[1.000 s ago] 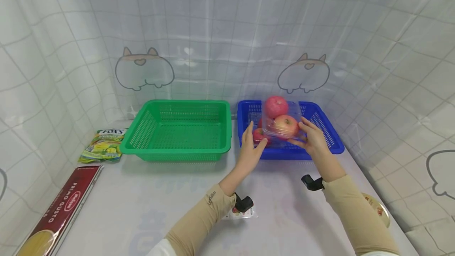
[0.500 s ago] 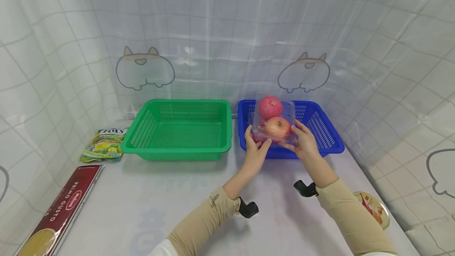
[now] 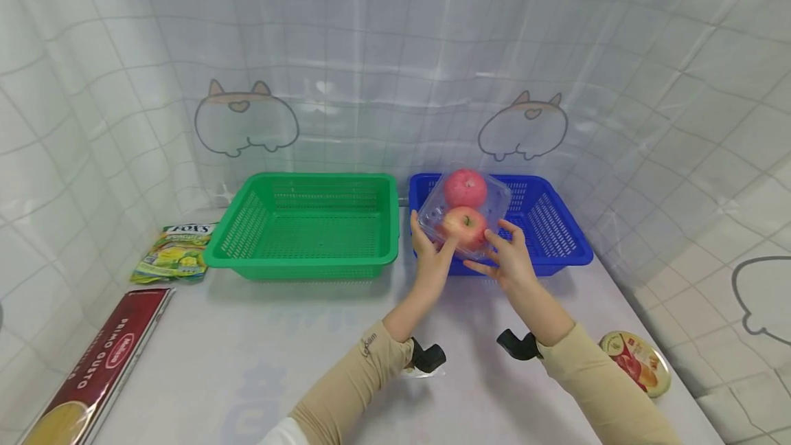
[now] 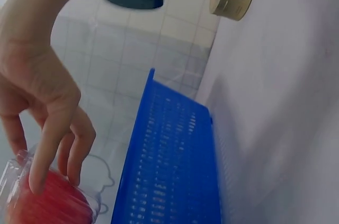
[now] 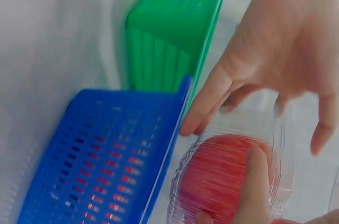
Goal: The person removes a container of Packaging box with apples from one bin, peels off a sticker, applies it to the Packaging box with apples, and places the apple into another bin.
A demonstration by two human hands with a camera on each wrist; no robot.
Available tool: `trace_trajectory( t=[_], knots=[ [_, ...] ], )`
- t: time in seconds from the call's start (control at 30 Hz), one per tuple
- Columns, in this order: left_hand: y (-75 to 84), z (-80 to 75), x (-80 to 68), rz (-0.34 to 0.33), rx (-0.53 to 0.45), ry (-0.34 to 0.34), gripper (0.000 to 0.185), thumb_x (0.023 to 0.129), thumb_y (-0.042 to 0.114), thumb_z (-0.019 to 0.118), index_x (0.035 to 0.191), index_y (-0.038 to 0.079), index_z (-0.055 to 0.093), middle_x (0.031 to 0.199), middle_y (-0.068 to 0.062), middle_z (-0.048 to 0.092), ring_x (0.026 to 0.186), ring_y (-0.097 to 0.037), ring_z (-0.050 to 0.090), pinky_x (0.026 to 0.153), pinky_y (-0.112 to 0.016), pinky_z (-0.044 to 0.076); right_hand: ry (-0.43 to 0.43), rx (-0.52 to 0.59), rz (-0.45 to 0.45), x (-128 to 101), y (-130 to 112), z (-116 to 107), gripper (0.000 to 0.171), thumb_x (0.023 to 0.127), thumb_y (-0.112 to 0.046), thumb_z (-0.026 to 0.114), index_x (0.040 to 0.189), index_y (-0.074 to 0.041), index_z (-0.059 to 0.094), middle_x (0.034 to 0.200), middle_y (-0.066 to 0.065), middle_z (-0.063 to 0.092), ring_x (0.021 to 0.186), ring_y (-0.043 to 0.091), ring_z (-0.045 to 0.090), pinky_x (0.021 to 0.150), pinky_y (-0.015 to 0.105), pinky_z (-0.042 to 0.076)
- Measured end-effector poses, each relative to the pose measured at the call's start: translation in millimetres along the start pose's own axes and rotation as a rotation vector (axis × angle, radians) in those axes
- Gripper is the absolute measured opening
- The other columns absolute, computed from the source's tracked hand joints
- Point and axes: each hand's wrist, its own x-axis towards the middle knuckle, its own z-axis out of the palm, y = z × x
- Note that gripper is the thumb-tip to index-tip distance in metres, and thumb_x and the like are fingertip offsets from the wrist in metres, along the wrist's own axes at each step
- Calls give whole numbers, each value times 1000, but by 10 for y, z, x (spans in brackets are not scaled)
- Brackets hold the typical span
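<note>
A clear plastic box of apples (image 3: 471, 224) is held tilted over the left part of the blue basket (image 3: 550, 225). Two apples show through its film in the head view. My left hand (image 3: 430, 263) grips its near left side, thumb across the front apple. On the near right corner, my right hand (image 3: 514, 263) has bent, spread fingers touching the box; the left wrist view shows this right hand (image 4: 42, 94) with fingertips at the film. Red shapes show through the basket's slots in the right wrist view. The box hides much of the basket's left part.
Left of the blue basket stands a green basket (image 3: 309, 239). Beyond it lie a Fox's candy bag (image 3: 176, 253) and a long red spaghetti pack (image 3: 101, 362). A round gold-rimmed tin (image 3: 636, 362) lies at right. A flat packet (image 3: 426, 372) lies partly under the left wrist.
The box of apples has moved left and turned in the hands. My left hand has come from beside it to gripping it; my right hand has shifted left and its fingers have spread.
</note>
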Motion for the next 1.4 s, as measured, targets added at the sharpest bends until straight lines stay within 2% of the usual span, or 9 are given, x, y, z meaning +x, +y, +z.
trace_trajectory(
  t=[0.23,0.53,0.7,0.77,0.93,1.07,1.13,1.23,1.4],
  knots=[
    [28,-95,60,19,-32,30,90,87,32,59,148,17,-6,153,-8,-3,139,-23,6,105,-47,28,-11,-73,-53,-58,124,75,57,95,-14,49,139,-14,12,109,8,33,110,29,49,69,41,54],
    [65,-236,105,32,54,41,87,85,28,60,148,20,1,153,-10,6,139,-26,11,106,-52,24,-40,-84,-40,-123,191,129,58,94,-16,50,136,-12,10,116,13,32,116,34,46,65,39,55],
    [74,-324,124,-4,32,-2,83,88,27,59,148,23,3,153,-9,6,128,-34,36,86,-46,48,-47,-110,-32,-136,203,125,53,95,-23,48,134,-12,12,120,12,34,109,31,46,64,39,55],
    [73,-349,138,-25,-9,-26,82,89,24,59,148,23,3,153,-10,5,119,-36,46,74,-41,53,-32,-121,-47,-130,206,115,52,95,-25,48,132,-13,13,121,12,34,105,29,45,62,36,55],
    [99,-402,170,-64,-56,-50,80,89,17,58,148,19,4,150,-17,10,114,-37,49,67,-38,54,81,-150,-148,-42,196,53,47,95,-25,47,127,-13,15,115,4,26,96,19,38,58,25,51],
    [124,-445,179,-107,-46,-49,79,89,21,58,149,25,7,146,-20,19,113,-37,50,70,-38,54,183,-191,-246,122,119,-60,46,95,-24,45,131,-11,19,114,2,23,102,16,35,76,29,45],
    [131,-473,174,-134,-35,-54,79,88,24,58,148,30,7,143,-21,22,109,-36,52,71,-39,53,152,-211,-250,206,56,-142,51,96,-27,42,138,-13,17,127,7,22,116,20,33,91,36,41],
    [129,-519,171,-164,-23,-74,78,87,26,56,147,36,8,142,-21,24,108,-34,52,72,-39,53,3,-246,-195,292,-39,-271,60,97,-34,36,147,-19,7,146,13,10,133,28,22,105,46,27],
    [105,-607,190,-187,-22,-103,74,88,28,53,147,39,10,143,-21,23,109,-32,51,71,-37,51,-246,-362,-113,359,-117,-394,62,99,-38,31,150,-20,0,153,15,5,138,36,15,108,53,18]
  ],
)
